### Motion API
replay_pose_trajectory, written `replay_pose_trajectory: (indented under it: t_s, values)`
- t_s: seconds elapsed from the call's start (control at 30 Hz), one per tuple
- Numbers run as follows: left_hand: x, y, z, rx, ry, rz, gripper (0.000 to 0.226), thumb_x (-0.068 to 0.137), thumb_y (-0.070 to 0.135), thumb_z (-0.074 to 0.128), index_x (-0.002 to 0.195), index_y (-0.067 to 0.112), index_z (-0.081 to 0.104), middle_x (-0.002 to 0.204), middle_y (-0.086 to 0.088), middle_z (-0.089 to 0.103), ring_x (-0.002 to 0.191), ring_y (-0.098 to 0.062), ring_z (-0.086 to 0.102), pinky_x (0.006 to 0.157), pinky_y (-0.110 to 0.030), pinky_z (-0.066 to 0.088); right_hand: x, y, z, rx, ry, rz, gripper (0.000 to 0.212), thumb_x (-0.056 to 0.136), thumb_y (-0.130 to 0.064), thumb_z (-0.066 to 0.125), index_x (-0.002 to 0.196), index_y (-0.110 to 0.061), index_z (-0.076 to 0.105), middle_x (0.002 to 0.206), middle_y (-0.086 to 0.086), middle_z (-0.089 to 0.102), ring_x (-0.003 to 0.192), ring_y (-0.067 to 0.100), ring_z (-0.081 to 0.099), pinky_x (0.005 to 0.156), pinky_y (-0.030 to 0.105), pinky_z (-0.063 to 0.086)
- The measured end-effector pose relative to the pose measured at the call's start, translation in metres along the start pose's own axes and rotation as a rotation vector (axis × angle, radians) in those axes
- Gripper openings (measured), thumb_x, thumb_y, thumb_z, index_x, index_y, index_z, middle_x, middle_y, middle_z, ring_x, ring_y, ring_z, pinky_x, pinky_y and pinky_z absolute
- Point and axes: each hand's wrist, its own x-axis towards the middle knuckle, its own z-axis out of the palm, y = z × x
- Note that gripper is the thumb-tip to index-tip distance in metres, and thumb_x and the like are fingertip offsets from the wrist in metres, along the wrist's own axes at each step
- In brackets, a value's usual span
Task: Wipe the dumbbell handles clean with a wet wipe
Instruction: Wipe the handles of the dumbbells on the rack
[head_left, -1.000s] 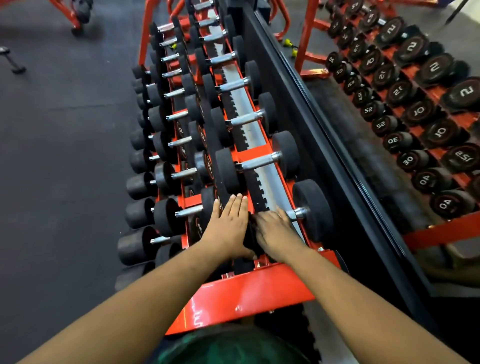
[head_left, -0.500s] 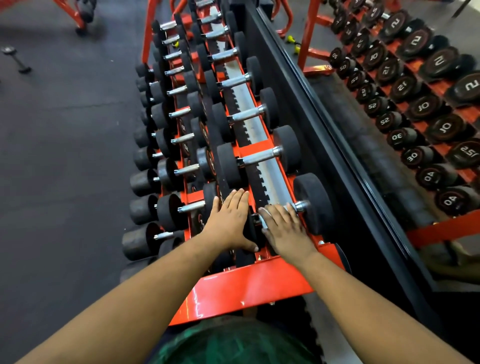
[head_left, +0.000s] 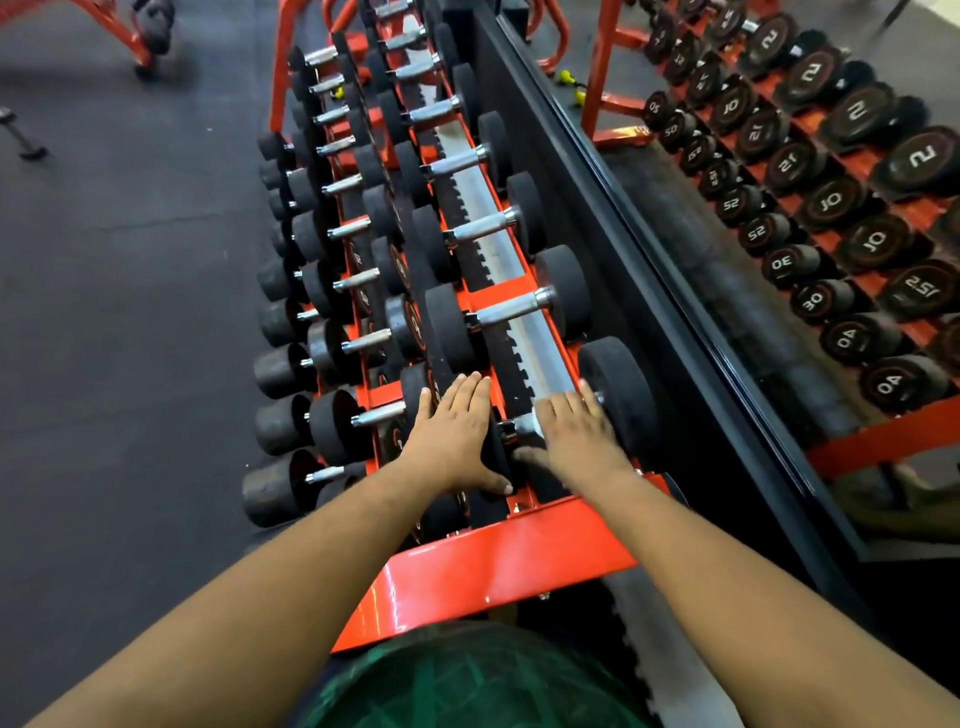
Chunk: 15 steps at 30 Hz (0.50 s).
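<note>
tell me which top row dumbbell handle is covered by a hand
The nearest top-row dumbbell: the right hand lies flat over its handle; the others' handles are bare.

Even indoor light, glare on orange rack (head_left: 498, 566), wide-angle edge bending, slightly soft

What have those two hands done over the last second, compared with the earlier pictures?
The right hand slid along the nearest dumbbell's chrome handle toward the far weight head, going from curled near the inner end to lying flat with fingers spread. No wipe is visible under it. The left hand stayed flat on the near weight head, and the rack did not move.
</note>
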Motion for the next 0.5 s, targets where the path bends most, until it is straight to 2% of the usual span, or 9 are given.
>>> replay_pose_trajectory:
  t_s: [0.07,0.13,0.23,0.27,0.33,0.43,0.5]
  values:
    - [-0.001,0.001,0.0,0.003,0.013,0.001,0.146,0.063,0.07,0.081,0.161,0.013,-0.012,0.17,-0.002,-0.013,0.156,-0.018,-0.014,0.124,-0.058,-0.004,0.026,-0.002,-0.032,0.032,-0.19,0.039,0.077,0.08,-0.084,0.042,0.114,-0.017,0.06,0.112,0.007,0.067,0.114,0.029,0.059,0.107,0.044,0.035]
    - [-0.002,0.001,0.0,0.0,0.013,-0.004,0.146,0.063,0.07,0.082,0.161,0.013,-0.011,0.17,-0.002,-0.013,0.156,-0.018,-0.015,0.124,-0.058,-0.005,0.033,-0.001,-0.041,0.039,-0.253,0.014,0.073,0.082,-0.082,0.046,0.114,-0.018,0.06,0.112,0.005,0.067,0.112,0.029,0.059,0.099,0.042,0.039]
    - [-0.001,-0.001,0.001,-0.002,0.01,0.001,0.146,0.064,0.07,0.081,0.161,0.013,-0.012,0.17,-0.002,-0.015,0.156,-0.018,-0.017,0.124,-0.058,-0.006,0.001,-0.002,-0.007,-0.006,-0.032,-0.018,0.062,0.088,-0.057,0.064,0.131,-0.013,0.053,0.125,0.009,0.059,0.124,0.032,0.052,0.119,0.045,0.025]
    - [-0.001,0.0,0.001,-0.005,0.001,0.003,0.145,0.064,0.07,0.081,0.161,0.013,-0.012,0.17,-0.001,-0.015,0.155,-0.017,-0.017,0.124,-0.058,-0.006,-0.013,-0.002,0.007,-0.02,0.076,-0.025,0.061,0.09,-0.044,0.067,0.139,-0.011,0.049,0.133,0.011,0.056,0.131,0.033,0.049,0.122,0.047,0.02]
    - [0.0,-0.001,0.002,-0.007,0.002,-0.001,0.145,0.065,0.07,0.081,0.161,0.013,-0.012,0.17,-0.001,-0.015,0.155,-0.017,-0.018,0.124,-0.057,-0.007,-0.028,-0.003,0.025,-0.006,0.226,-0.017,0.061,0.093,-0.026,0.063,0.148,-0.009,0.043,0.148,0.013,0.049,0.142,0.033,0.041,0.124,0.049,0.021]
    - [0.001,0.0,-0.001,0.013,-0.012,0.008,0.145,0.065,0.071,0.08,0.161,0.012,-0.012,0.17,-0.002,-0.015,0.155,-0.018,-0.017,0.125,-0.057,-0.005,-0.016,-0.011,0.019,0.015,0.245,-0.016,0.066,0.086,-0.028,0.07,0.145,-0.01,0.049,0.145,0.012,0.053,0.143,0.032,0.041,0.123,0.052,0.014]
    - [0.001,0.001,-0.002,0.026,-0.013,0.012,0.145,0.065,0.071,0.08,0.161,0.012,-0.012,0.17,-0.003,-0.014,0.156,-0.018,-0.016,0.125,-0.058,-0.005,-0.006,-0.025,0.013,0.0,0.191,-0.08,0.058,0.088,-0.022,0.064,0.144,-0.011,0.05,0.142,0.01,0.056,0.143,0.03,0.041,0.123,0.051,0.007]
